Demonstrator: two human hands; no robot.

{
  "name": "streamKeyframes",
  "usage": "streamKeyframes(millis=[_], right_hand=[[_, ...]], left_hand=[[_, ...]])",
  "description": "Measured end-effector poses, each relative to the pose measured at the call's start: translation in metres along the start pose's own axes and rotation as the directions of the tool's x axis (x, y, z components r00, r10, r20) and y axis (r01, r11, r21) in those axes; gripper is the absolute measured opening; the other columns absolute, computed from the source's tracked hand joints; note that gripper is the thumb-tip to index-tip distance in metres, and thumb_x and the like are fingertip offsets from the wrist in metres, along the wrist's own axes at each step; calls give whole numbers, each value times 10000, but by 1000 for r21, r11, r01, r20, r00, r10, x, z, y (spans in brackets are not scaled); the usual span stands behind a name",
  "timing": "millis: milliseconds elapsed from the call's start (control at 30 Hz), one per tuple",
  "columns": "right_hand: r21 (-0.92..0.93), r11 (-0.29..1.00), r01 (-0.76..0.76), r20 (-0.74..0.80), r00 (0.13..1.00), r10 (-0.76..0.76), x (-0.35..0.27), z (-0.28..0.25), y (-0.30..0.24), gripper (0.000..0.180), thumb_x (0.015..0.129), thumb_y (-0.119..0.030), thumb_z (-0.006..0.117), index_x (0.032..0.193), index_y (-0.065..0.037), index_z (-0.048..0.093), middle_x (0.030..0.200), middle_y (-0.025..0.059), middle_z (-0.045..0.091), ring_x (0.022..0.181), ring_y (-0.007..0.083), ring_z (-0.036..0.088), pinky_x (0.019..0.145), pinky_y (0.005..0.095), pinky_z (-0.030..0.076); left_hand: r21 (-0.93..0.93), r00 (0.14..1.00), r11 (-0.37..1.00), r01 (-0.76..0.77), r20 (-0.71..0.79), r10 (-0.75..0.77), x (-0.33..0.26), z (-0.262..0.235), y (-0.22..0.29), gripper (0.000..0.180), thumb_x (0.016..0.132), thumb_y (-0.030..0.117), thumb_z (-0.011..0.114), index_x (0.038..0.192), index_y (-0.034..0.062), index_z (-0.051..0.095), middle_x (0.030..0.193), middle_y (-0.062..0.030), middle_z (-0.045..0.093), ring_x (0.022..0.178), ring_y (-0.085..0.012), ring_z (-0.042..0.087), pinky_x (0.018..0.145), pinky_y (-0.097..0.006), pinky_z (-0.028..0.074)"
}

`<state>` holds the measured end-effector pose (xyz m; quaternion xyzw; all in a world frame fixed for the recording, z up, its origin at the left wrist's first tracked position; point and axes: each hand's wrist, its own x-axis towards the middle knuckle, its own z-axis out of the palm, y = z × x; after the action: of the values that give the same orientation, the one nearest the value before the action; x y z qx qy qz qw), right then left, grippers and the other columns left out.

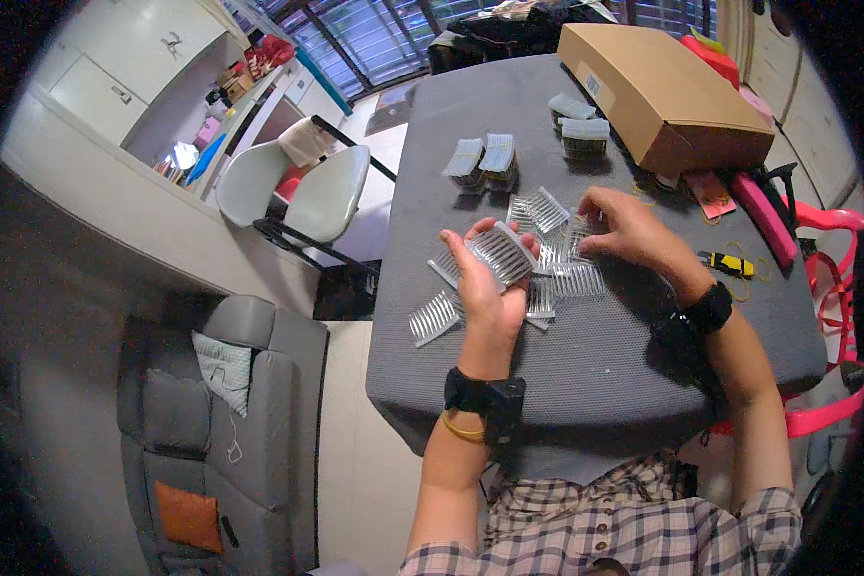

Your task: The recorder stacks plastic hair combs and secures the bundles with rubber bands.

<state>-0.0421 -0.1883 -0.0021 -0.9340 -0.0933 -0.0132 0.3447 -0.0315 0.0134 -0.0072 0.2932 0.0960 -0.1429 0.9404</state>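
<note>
Clear plastic hair combs lie loose in a pile (578,280) on the grey-covered table, some overlapping. My left hand (490,288) is palm up over the near left of this pile, holding several of the clear combs (501,253) across the palm, with the thumb along their left side. At the pile's far right, my right hand (624,228) has its fingers closed around the edge of another clear comb (580,236), partly hidden by the fingers. One loose comb (434,319) lies left of my left wrist.
Banded comb stacks (482,161) stand beyond the pile, with more stacks (583,136) by a brown cardboard box (662,91). At right lie a yellow-black cutter (727,264), rubber bands, and a pink long object (764,219). A pink chair (830,418) stands beside the table.
</note>
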Motion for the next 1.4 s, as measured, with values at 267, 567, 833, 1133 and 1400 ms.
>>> streamKeyframes(millis=[267,567,833,1133,1400], right_hand=[[628,776,63,-228,968,106,-7,-4,2,319,777,-106,571,1071,-81,451,812,20,492,647,75,472,589,216,427],[709,635,307,-469,878,98,-11,23,-40,395,782,-49,603,1150,-66,459,803,-9,521,799,61,511,663,209,449],[323,937,133,-270,962,-44,-17,11,-36,295,759,-59,622,1043,-9,559,869,42,604,783,67,551,678,212,453],[588,805,-81,-37,991,127,-17,-6,-18,214,747,-145,651,895,-17,564,677,26,577,580,60,538,472,208,408],[610,792,-33,-119,984,132,-23,18,-48,275,812,-117,549,1074,-69,482,566,-16,531,449,24,450,388,176,345]], left_hand=[[60,995,996,59,80,-63,1,-3,-5,541,842,583,288,978,98,484,906,-139,543,780,-287,543,733,-425,475],[153,976,978,143,140,-164,0,0,-12,539,839,596,268,956,116,483,863,-128,554,756,-272,558,684,-405,486],[265,960,956,124,210,-183,-1,0,-15,548,852,585,246,976,86,434,842,-106,561,696,-234,587,629,-363,512],[328,976,941,83,166,-144,-4,4,-17,553,835,598,282,974,96,469,868,-121,551,703,-265,589,648,-387,512],[235,992,972,17,117,-46,-5,6,-14,534,856,572,259,984,90,448,867,-108,552,709,-231,596,649,-353,510]])
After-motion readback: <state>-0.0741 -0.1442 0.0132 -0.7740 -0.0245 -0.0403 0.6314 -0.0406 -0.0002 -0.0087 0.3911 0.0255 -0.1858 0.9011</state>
